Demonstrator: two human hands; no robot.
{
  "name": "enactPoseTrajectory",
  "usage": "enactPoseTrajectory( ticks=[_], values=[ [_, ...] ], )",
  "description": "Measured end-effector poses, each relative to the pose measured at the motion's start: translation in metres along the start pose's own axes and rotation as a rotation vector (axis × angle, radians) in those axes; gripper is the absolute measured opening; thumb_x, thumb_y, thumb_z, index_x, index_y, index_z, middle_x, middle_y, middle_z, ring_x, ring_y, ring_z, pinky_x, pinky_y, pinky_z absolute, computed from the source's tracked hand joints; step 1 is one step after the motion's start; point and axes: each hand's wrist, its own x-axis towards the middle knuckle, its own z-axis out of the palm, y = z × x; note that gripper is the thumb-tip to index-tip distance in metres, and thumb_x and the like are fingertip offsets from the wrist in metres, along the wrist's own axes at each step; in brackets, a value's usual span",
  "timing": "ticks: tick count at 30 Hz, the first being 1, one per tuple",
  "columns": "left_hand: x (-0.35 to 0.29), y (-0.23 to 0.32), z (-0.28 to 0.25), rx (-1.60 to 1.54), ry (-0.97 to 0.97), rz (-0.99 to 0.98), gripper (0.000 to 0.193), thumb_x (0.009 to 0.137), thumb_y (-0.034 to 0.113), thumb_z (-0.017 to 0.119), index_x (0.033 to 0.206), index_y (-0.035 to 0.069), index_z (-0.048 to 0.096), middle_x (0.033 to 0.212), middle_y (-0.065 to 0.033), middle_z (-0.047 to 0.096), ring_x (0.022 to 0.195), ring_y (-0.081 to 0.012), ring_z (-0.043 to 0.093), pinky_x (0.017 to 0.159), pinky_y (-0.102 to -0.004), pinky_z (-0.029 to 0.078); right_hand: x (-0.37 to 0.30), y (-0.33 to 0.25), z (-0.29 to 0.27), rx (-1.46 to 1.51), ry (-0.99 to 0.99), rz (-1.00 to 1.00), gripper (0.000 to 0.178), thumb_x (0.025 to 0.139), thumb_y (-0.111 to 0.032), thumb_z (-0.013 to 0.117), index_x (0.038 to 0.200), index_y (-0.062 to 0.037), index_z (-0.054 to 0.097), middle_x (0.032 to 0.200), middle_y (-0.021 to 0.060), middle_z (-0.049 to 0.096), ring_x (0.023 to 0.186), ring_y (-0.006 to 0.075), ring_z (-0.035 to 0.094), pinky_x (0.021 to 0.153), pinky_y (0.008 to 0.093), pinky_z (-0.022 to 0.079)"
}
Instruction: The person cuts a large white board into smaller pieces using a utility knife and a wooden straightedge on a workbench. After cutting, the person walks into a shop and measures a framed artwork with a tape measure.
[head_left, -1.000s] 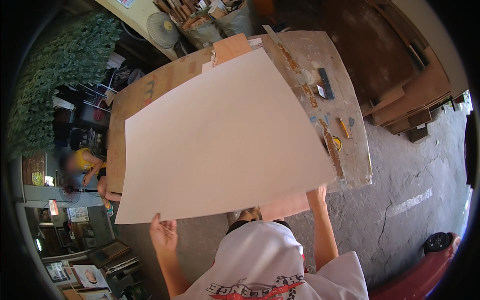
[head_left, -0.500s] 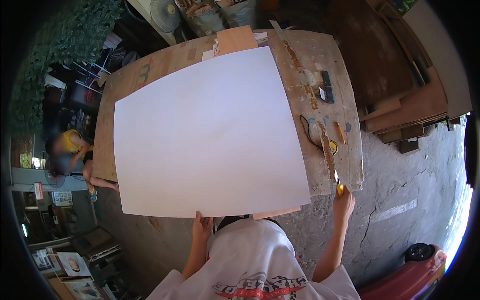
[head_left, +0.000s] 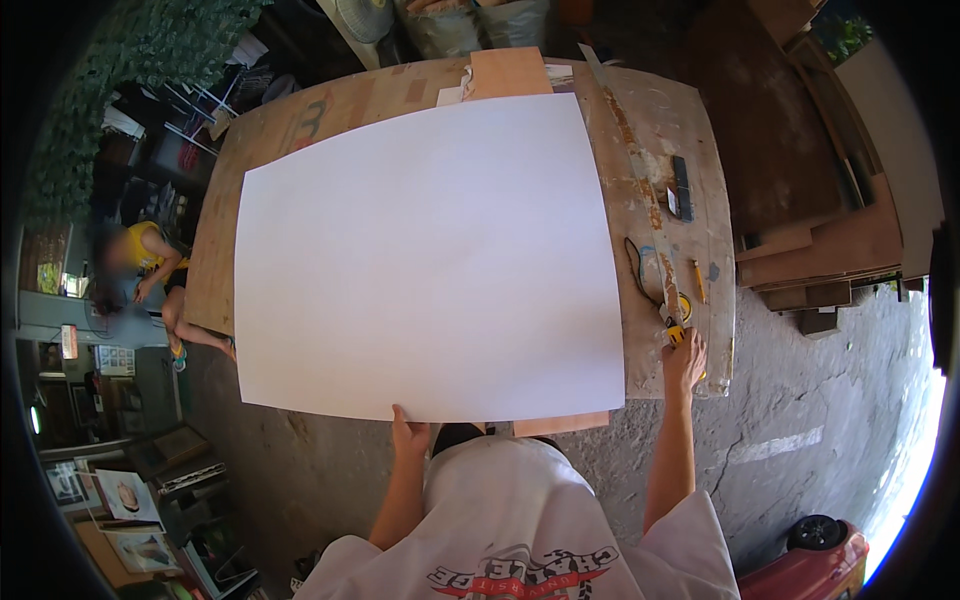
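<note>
A large white sheet (head_left: 430, 260) lies across the table, its near edge sticking out toward me. My left hand (head_left: 409, 433) grips that near edge, thumb on top and fingers hidden beneath. Over the table's near right corner, my right hand (head_left: 684, 362) is closed around a yellow-and-black tool (head_left: 675, 332), mostly covered by the fingers; its exact kind is unclear. Just ahead of that hand are a round yellow object (head_left: 685, 308), a dark cord loop (head_left: 638, 272) and a long worn metal straightedge (head_left: 640, 165). A yellow pencil (head_left: 699, 282) lies to the right of the straightedge.
The wooden table (head_left: 705, 130) also bears a dark block-like object (head_left: 682, 188) at right. A brown board (head_left: 507, 72) lies beyond the sheet. Wooden panels (head_left: 830, 235) stand at right. Another person (head_left: 152, 260) sits at far left, and a red car (head_left: 815, 560) is at lower right.
My right hand has moved forward and inward over the table corner with the yellow-and-black tool. The left hand stays on the sheet's near edge. My view has shifted slightly.
</note>
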Motion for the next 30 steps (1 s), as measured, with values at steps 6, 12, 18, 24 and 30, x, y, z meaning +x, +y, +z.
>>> enactPoseTrajectory(
  ticks=[6, 12, 18, 24, 30],
  values=[
    [0.002, 0.001, -0.008, 0.124, 0.072, -0.08, 0.054, 0.102, 0.038, 0.062, 0.143, 0.006, 0.045, 0.14, -0.0084, 0.052, 0.131, -0.0249, 0.051, 0.111, -0.0422, 0.047, -0.009, -0.012, -0.028, 0.133, 0.056, 0.021, 0.038, 0.071, -0.014, 0.075, 0.107, -0.0084, 0.062, 0.093, 0.0142, 0.067, 0.092, 0.0353, 0.062, 0.082, 0.0479, 0.049],
    [0.004, 0.042, -0.021, 0.589, -0.086, -0.539, 0.056, 0.096, 0.054, 0.065, 0.124, 0.005, 0.063, 0.116, -0.0075, 0.066, 0.114, -0.0212, 0.061, 0.097, -0.0389, 0.05, -0.109, -0.053, -0.033, 0.381, 0.051, 0.032, 0.038, 0.068, -0.013, 0.08, 0.103, -0.0086, 0.066, 0.092, 0.0124, 0.064, 0.089, 0.0361, 0.061, 0.079, 0.0464, 0.049],
    [-0.019, 0.078, 0.089, 2.229, -0.63, -0.213, 0.056, 0.097, 0.058, 0.059, 0.091, 0.003, 0.07, 0.078, -0.0111, 0.07, 0.081, -0.0285, 0.069, 0.075, -0.0407, 0.053, -0.179, -0.134, -0.013, 0.515, 0.018, 0.02, 0.043, 0.065, -0.015, 0.084, 0.101, -0.0022, 0.065, 0.088, 0.0131, 0.065, 0.084, 0.0359, 0.061, 0.077, 0.0477, 0.049],
    [0.049, 0.019, 0.284, 1.97, -0.976, 0.707, 0.037, 0.096, 0.038, 0.067, 0.106, 0.003, 0.064, 0.108, -0.0154, 0.069, 0.102, -0.0346, 0.065, 0.084, -0.0439, 0.052, -0.188, -0.17, 0.016, 0.403, -0.093, -0.007, 0.045, 0.068, -0.017, 0.085, 0.105, -0.0031, 0.065, 0.093, 0.0129, 0.064, 0.087, 0.0345, 0.062, 0.078, 0.0459, 0.048],
    [0.162, -0.07, 0.408, 1.903, -1.258, 1.095, 0.089, 0.085, 0.058, 0.073, 0.149, 0.005, 0.042, 0.157, -0.0307, 0.032, 0.146, -0.048, 0.03, 0.118, -0.055, 0.031, -0.213, -0.149, 0.007, 0.255, -0.169, -0.005, 0.064, 0.072, -0.02, 0.086, 0.13, -0.0077, 0.062, 0.102, 0.0139, 0.061, 0.092, 0.0332, 0.063, 0.078, 0.0439, 0.051]
  ],
)
